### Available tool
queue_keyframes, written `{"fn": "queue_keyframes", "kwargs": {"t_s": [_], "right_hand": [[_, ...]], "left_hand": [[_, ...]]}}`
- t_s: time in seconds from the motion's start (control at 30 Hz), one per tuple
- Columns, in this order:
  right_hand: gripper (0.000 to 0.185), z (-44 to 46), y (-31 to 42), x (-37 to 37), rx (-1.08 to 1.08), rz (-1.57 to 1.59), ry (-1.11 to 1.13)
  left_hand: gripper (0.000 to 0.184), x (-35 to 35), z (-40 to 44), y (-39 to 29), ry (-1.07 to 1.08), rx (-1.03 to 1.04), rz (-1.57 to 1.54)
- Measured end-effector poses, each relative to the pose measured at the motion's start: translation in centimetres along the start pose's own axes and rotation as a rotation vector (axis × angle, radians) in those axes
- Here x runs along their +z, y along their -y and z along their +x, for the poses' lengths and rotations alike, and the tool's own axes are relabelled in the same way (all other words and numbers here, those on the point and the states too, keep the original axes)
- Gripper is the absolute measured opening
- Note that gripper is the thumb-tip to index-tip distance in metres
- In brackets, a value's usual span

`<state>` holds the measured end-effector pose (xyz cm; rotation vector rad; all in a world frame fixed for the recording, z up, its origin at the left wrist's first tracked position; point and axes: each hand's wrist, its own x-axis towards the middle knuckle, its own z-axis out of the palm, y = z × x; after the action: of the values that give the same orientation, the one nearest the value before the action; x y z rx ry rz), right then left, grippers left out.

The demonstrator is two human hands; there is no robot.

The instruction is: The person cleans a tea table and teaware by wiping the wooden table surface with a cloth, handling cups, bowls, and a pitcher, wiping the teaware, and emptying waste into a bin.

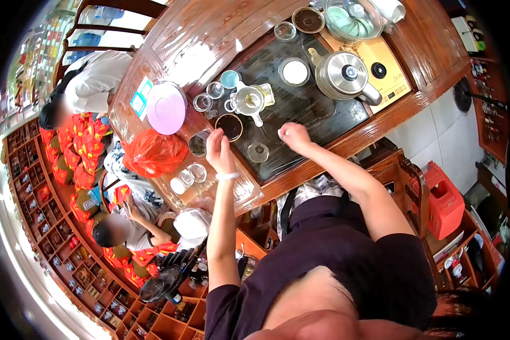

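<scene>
My left hand [220,152] is raised with its fingers pressed together, between a dark-filled round bowl [230,127] and a drinking glass [198,143]. Whether anything is pinched in it cannot be seen. Over the front of the dark tea tray [311,120], my right hand [295,137] is closed, its fingertips curled toward the tray; what it may hold is hidden. A small clear glass cup [258,152] stands between the two hands. Beyond them are a glass pitcher [249,101] with a strainer and a white-topped round dish [294,72].
A steel-lidded kettle [345,73] stands at the tray's right on a yellow panel [399,79]. Left of the tray are a lilac round lid [167,107] and a red plastic bag [153,153]. Two other people, one in a white shirt [96,79], are at the left. A red stool [442,198] is at right.
</scene>
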<state>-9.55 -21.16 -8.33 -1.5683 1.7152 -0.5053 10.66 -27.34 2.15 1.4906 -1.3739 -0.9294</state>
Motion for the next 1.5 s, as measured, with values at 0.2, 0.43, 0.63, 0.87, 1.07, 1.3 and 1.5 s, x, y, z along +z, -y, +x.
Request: {"fn": "queue_keyframes", "kwargs": {"t_s": [0.2,0.43,0.63,0.87,1.07,1.3,1.5], "right_hand": [[0.028,-1.2,-5.3,-10.2,0.627,1.657,0.147],[0.029,-0.7,-5.7,-8.2,0.457,1.313,0.154],[0.024,2.1,-0.4,-1.2,-0.201,0.393,-0.025],[0.015,0.6,1.0,4.1,-0.467,-0.224,0.17],[0.016,1.1,0.4,1.9,0.049,0.253,0.132],[0.028,1.2,-3.1,-7.2,0.657,1.602,0.316],[0.036,-0.1,-0.3,-8.1,0.568,1.634,0.132]], "left_hand": [[0.012,3.2,-9.4,0.8,0.036,-0.61,-0.306],[0.013,8.1,-14.1,4.5,0.154,-0.717,-0.099],[0.029,4.9,-14.4,3.6,-0.189,-0.299,0.527],[0.074,4.1,-10.9,3.6,0.066,-0.171,0.78],[0.079,2.8,-8.9,5.9,0.253,-0.132,0.909],[0.069,1.5,-8.9,4.5,0.237,-0.027,0.912],[0.035,8.3,-7.8,-0.8,0.337,-0.869,-0.649]]}}
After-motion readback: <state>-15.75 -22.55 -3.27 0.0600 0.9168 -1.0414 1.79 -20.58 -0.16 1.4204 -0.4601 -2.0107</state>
